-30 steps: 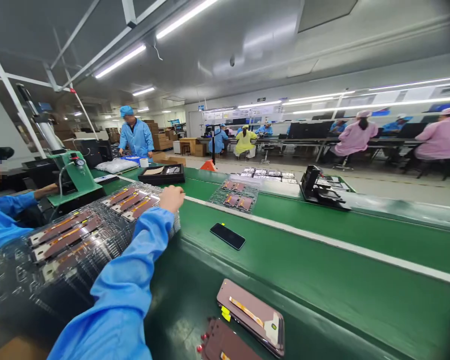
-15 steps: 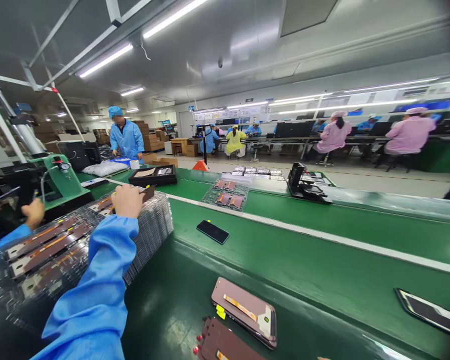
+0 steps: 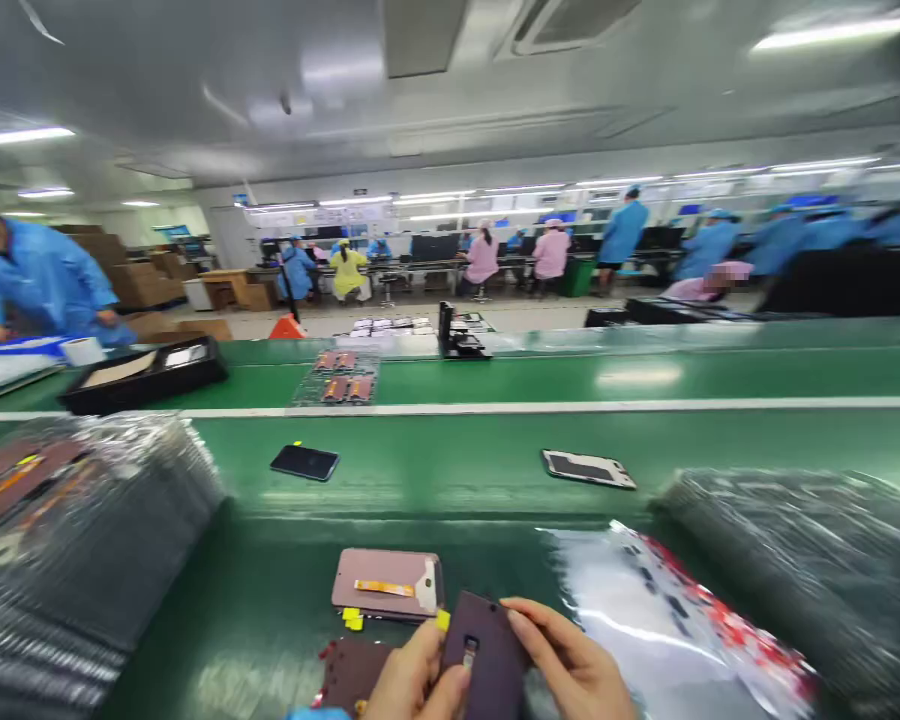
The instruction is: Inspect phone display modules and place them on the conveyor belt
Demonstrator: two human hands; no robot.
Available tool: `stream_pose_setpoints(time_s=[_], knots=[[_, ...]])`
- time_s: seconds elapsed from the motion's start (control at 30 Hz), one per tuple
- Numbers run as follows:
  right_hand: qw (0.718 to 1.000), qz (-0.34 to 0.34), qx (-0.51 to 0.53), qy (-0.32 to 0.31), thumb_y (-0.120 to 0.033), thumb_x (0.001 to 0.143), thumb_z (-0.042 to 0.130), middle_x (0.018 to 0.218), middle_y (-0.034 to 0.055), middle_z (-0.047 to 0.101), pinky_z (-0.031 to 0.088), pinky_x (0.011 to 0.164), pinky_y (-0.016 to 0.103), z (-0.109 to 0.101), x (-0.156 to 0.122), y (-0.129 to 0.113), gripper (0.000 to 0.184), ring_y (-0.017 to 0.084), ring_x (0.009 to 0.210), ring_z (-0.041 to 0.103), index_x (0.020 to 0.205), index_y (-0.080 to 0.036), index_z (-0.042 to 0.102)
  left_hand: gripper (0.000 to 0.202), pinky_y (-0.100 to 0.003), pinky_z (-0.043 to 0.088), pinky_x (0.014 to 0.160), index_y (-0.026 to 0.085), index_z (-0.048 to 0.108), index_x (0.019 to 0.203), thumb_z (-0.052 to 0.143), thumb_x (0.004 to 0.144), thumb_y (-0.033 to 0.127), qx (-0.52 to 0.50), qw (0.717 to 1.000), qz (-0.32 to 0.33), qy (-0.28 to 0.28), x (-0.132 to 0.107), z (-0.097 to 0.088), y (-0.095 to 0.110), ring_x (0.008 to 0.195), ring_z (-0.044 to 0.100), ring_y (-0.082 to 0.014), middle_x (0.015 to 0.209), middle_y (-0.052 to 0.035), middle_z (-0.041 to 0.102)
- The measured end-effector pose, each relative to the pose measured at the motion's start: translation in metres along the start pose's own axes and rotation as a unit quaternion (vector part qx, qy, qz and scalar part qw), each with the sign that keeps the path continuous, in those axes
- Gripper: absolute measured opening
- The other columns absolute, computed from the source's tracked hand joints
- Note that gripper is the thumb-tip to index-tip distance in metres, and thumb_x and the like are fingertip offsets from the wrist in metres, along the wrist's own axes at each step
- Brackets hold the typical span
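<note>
Your left hand (image 3: 412, 680) and right hand (image 3: 570, 662) clamped on a dark maroon rectangular phone panel (image 3: 489, 640), a flat pink panel (image 3: 386, 583) lying just beyond it

Overhead strip lights (image 3: 840, 30) glare on my green worktop (image 3: 637, 375); motion blur softens everything, and the edges bow outward.

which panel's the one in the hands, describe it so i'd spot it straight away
On the green conveyor belt crossing the view, look bottom centre, between two wrapped tray stacks. There the left hand and right hand hold a dark plum panel. Unlike the pink panel and dark panel lying beside it, it is held up, with a small slot near its top.
</note>
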State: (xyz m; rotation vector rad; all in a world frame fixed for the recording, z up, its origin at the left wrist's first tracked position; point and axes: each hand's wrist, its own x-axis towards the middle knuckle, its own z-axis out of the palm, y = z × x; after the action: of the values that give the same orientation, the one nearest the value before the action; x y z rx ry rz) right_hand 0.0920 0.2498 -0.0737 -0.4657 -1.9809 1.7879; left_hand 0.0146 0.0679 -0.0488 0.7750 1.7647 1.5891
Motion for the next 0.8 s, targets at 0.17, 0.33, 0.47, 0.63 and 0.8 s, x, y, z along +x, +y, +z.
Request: stream_pose_setpoints(time_s=[0.17, 0.33, 0.47, 0.63, 0.8], knots=[[0.927, -0.266, -0.206, 0.166, -0.021, 0.087, 0.066, 0.110, 0.0099, 0.075, 0.062, 0.080, 0.038, 0.016, -0.003, 0.001, 0.024, 0.028, 0.092, 0.073, 0.108, -0.028, 0.076, 0.057, -0.038, 0.052, 0.090, 0.022, 0.063, 0.121, 0.056, 0.082, 0.063, -0.077, 0.997, -0.020, 0.018, 0.013, 0.001, -0.015, 0.088, 0.068, -0.0260, 0.088, -0.0083, 0.074], [0.869, -0.420, -0.248, 0.075, -0.010, 0.086, 0.061, 0.105, 0.0103, 0.075, 0.059, 0.080, 0.037, 0.034, -0.016, -0.017, 0.026, 0.025, 0.092, 0.069, 0.105, -0.024, 0.071, 0.054, -0.040, 0.047, 0.100, 0.022, 0.067, 0.111, 0.065, 0.075, 0.062, -0.055, 0.994, -0.031, 0.092, 0.026, -0.005, -0.019, 0.104, 0.064, -0.0284, 0.107, -0.0098, 0.073], [0.958, -0.226, -0.155, 0.081, -0.021, 0.092, 0.057, 0.109, 0.0100, 0.069, 0.054, 0.087, 0.035, 0.026, -0.010, -0.029, 0.013, 0.024, 0.103, 0.064, 0.086, -0.022, 0.068, 0.051, -0.034, 0.052, 0.090, 0.021, 0.067, 0.111, 0.061, 0.080, 0.060, -0.071, 0.997, -0.039, -0.007, 0.023, -0.004, -0.021, 0.090, 0.065, -0.0225, 0.098, -0.0080, 0.072], [0.984, -0.120, -0.128, 0.032, -0.025, 0.090, 0.063, 0.105, 0.0070, 0.067, 0.053, 0.084, 0.031, 0.011, 0.011, -0.029, 0.008, 0.021, 0.097, 0.065, 0.084, -0.021, 0.065, 0.052, -0.026, 0.051, 0.071, 0.017, 0.068, 0.107, 0.058, 0.082, 0.062, -0.033, 0.996, -0.048, -0.067, 0.014, -0.003, -0.024, 0.066, 0.058, -0.0162, 0.064, -0.0013, 0.061], [0.888, -0.344, -0.294, 0.078, -0.015, 0.097, 0.050, 0.071, 0.0027, 0.059, 0.048, 0.057, 0.026, 0.016, 0.009, -0.029, 0.018, 0.016, 0.066, 0.057, 0.087, -0.018, 0.064, 0.050, -0.024, 0.049, 0.065, 0.016, 0.070, 0.103, 0.059, 0.082, 0.060, -0.033, 0.997, -0.055, -0.048, 0.012, -0.001, -0.025, 0.062, 0.054, -0.0142, 0.066, -0.0008, 0.061]])
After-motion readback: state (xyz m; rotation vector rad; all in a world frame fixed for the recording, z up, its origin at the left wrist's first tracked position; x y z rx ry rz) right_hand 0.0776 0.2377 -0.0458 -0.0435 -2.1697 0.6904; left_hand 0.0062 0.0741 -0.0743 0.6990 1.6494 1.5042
